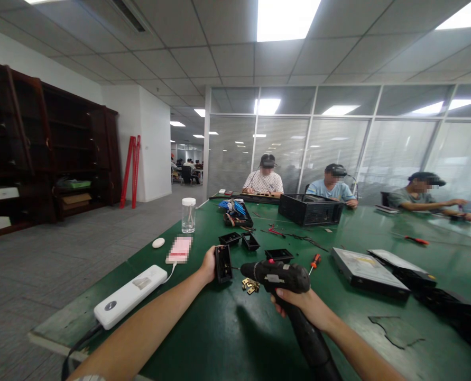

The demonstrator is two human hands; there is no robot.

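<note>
My left hand (209, 265) grips a small black plastic frame (223, 263) by its left side, tilted up above the green table (195, 317). My right hand (298, 302) is wrapped round the handle of a black power drill (277, 274). The drill points left, and its thin bit reaches close to the frame's right side; whether it touches is unclear. Several small brass-coloured pieces (251, 286) lie below the drill's front end. Behind my hands lie more black frames, one (229, 238) beside another (250, 242), and a third (279, 255) behind the drill.
A white power strip (130, 296), a pink phone (178, 250) and a glass jar (188, 216) are at the left. A black case (310, 209) stands farther back. A screwdriver (315, 261) and a metal drive (369, 272) lie right. Three people sit across the table.
</note>
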